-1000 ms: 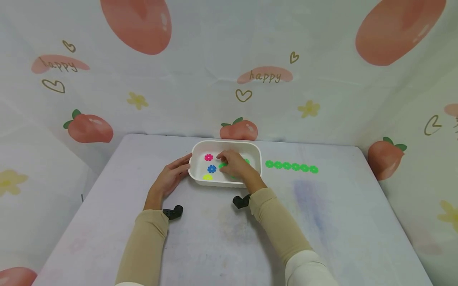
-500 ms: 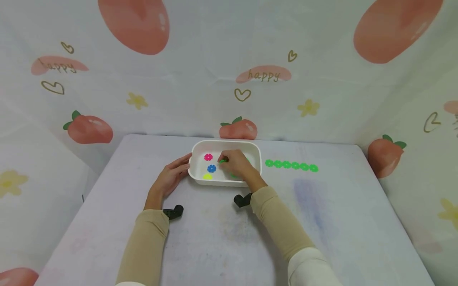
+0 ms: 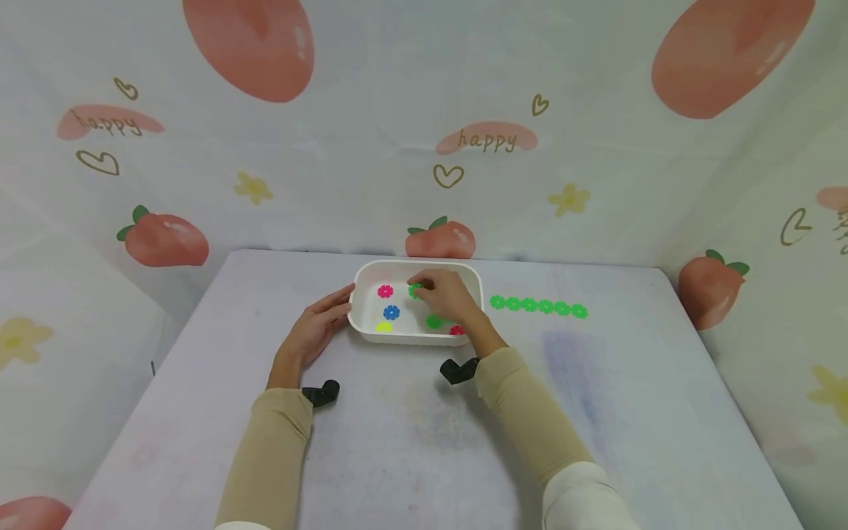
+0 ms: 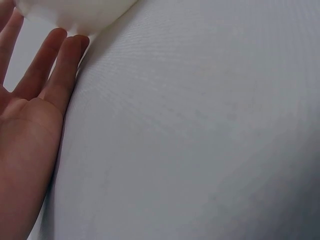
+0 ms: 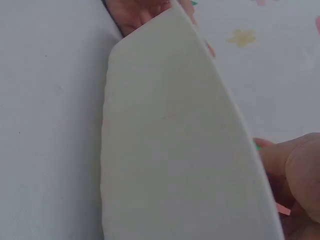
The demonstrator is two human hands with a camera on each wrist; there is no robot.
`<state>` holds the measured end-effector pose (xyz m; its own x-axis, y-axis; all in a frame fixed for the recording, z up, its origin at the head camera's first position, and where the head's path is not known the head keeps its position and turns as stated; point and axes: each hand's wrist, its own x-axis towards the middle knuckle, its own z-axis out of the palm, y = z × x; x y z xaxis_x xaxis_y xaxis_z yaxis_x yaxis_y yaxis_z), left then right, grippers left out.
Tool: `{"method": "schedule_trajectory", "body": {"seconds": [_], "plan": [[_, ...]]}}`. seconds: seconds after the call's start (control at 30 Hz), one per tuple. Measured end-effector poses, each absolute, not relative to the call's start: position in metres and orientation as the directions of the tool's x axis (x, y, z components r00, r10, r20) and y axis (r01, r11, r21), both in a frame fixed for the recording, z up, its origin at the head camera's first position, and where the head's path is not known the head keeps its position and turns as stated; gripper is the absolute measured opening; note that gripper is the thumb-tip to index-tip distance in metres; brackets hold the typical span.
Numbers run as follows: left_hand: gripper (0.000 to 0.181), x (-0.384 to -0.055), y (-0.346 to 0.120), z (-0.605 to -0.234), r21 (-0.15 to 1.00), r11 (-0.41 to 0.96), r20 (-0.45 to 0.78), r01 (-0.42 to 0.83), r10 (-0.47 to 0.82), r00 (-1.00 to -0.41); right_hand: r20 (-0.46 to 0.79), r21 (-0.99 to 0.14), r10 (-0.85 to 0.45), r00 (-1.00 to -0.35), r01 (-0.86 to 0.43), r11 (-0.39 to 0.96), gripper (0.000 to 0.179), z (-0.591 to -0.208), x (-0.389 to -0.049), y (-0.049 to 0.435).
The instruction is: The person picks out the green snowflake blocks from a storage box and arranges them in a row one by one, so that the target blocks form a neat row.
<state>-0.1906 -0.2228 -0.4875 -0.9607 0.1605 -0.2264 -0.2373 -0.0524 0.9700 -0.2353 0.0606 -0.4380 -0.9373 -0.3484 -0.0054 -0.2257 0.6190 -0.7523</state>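
Observation:
A white plastic tray [image 3: 416,339] stands near the back of the table. My right hand [image 3: 449,296] is inside it, pinching a green flower-shaped plastic disc [image 3: 414,291] between thumb and fingertips. In the right wrist view the tray's wall [image 5: 170,130] hides most of that disc and part of the hand [image 5: 300,172]. Straight fingers of my left hand [image 3: 314,330] rest against the tray's left end, also seen in the left wrist view. Inside the tray lie a pink disc [image 3: 386,291], a blue one [image 3: 391,313], a yellow one [image 3: 384,327], another green one [image 3: 433,322] and a red one [image 3: 457,330].
To the right of the tray, several green discs [image 3: 530,305] lie in a straight row on the cloth-covered table [image 3: 397,427]. A patterned cloth wall [image 3: 331,147] rises right behind the table. Black wrist cameras [image 3: 458,371] stick out from both sleeves.
My right fingers have closed on the green disc and moved slightly back and right with it. The green and red discs at the tray's front right are now uncovered. My left hand stays put.

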Motion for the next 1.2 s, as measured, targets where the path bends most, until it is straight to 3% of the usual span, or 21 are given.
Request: {"method": "schedule_trajectory", "body": {"seconds": [0.57, 1.2], "plan": [[0.054, -0.19, -0.222, -0.484, 0.969, -0.042, -0.232, -0.242, 0.16, -0.959, 0.101, -0.869, -0.221, -0.97, -0.194, 0.455, 0.021, -0.424, -0.225, 0.084], [0.054, -0.19, -0.222, -0.483, 0.966, -0.048, -0.242, -0.253, 0.168, -0.956, 0.052, -0.98, -0.088, -0.995, -0.068, 0.189, 0.024, -0.421, -0.206, 0.114]]}}
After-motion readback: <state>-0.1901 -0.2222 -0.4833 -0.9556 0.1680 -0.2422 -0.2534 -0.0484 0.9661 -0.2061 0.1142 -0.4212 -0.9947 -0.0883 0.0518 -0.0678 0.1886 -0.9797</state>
